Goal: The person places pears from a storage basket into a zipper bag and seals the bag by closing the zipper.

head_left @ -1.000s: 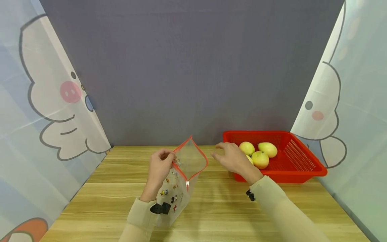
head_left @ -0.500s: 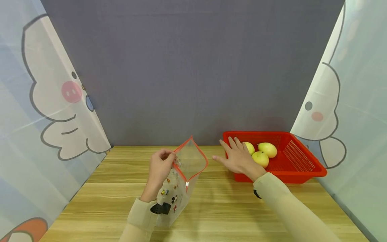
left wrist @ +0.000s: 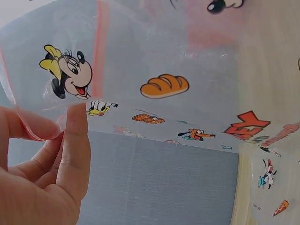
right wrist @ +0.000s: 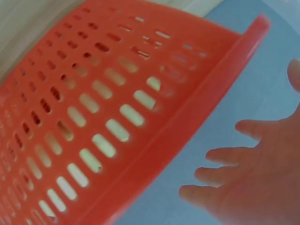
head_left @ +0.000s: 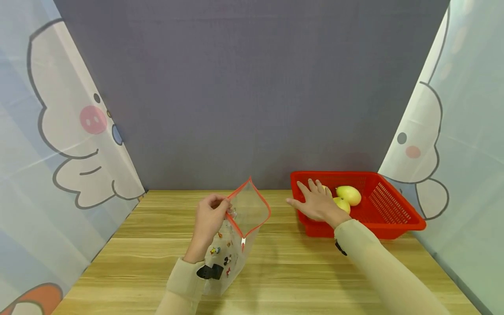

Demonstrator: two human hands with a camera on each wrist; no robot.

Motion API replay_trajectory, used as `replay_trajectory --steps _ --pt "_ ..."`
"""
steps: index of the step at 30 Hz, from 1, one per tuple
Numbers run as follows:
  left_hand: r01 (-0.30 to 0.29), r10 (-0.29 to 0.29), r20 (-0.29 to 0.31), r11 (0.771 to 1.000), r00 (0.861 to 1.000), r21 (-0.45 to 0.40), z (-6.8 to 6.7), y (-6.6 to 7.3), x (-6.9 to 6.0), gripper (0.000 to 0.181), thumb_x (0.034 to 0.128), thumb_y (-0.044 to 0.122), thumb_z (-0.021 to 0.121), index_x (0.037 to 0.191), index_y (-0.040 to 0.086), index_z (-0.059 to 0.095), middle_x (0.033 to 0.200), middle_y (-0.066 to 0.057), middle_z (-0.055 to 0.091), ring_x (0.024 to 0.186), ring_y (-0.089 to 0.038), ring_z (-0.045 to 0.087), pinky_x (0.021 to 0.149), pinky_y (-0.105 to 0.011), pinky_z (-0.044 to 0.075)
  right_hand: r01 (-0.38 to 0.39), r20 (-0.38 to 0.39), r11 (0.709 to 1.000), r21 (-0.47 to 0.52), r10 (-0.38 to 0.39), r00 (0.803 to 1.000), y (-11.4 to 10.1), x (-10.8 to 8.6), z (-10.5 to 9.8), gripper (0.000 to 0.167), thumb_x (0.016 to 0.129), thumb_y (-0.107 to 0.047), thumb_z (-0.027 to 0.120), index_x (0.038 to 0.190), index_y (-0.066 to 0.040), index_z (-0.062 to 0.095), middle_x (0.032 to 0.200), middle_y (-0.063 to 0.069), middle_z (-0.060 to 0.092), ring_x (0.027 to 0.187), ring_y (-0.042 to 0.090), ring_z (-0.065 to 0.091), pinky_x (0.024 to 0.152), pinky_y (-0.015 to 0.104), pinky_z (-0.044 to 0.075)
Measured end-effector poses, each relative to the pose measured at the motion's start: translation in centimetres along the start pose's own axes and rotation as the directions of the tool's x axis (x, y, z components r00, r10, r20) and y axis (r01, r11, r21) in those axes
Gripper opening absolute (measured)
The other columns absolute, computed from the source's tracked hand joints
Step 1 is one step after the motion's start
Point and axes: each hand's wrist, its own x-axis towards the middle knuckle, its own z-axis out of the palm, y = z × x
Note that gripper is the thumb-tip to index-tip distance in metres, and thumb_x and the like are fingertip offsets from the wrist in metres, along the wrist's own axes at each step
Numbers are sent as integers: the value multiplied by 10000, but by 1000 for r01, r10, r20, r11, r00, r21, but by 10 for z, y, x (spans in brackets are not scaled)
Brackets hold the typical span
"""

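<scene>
A person's left hand (head_left: 210, 216) pinches the bag (head_left: 233, 262) by its red zip edge (head_left: 260, 197), thumb against fingers. The bag is clear, printed with small cartoons (a loaf (left wrist: 165, 86) and a mouse in a yellow bow (left wrist: 70, 72) show up close), and hangs left of the basket, its mouth gaping in a diamond shape. The slider (head_left: 243, 241) sits at the near corner of that mouth.

The right hand (head_left: 318, 204) is held wide — fingers spread, nothing gripped — over the near left part of the red basket (head_left: 393, 231). The right wrist view shows it above the rim and apart from it.

Yellow-green fruit (head_left: 348, 195) lies in the basket, partly hidden by that hand; whether the hand touches any cannot be told. The basket stands at the right on the wood-grain table (head_left: 291, 271), before a grey backdrop (head_left: 252, 87).
</scene>
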Motion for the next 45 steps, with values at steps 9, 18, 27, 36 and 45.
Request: replay_trajectory --steps 9,18,27,36,45 --pt "-1 1 5 1000 1000 -6 0 0 0 121 1004 91 616 987 16 710 882 -153 690 723 -259 687 659 -331 593 -42 13 998 41 41 999 14 5 1 906 991 -696 400 1613 -58 239 1637 321 113 1486 562 51 1178 692 21" --pt "-2 3 9 1000 1000 -11 1 0 -1 117 1003 91 620 984 23 713 878 -153 691 717 -267 695 677 -380 603 -53 61 998 40 50 997 28 10 3 865 1007 -632 444 1587 -12 286 1615 350 155 1475 570 100 1164 713 84" --pt "-19 19 16 1000 1000 -3 1 0 -1 119 1009 97 616 987 28 711 877 -143 690 721 -239 683 692 -438 599 -25 106 999 45 20 994 34 13 3 794 1039 -544 477 1552 43 329 1578 372 236 1449 599 149 1136 715 206" --pt "-5 6 32 999 999 -31 1 0 -2 112 1008 90 615 989 22 703 868 -157 679 677 -242 692 669 -344 596 -10 131 999 40 4 991 38 13 3 725 1061 -436 495 1526 97 334 1528 360 354 1426 601 218 1123 719 233" --pt "6 -4 42 999 999 -46 2 -1 -2 109 1006 82 613 995 16 698 874 -160 674 681 -263 695 667 -328 597 -18 210 998 54 7 978 42 16 9 703 1025 -383 563 1506 93 373 1519 380 345 1413 531 321 1140 642 291"
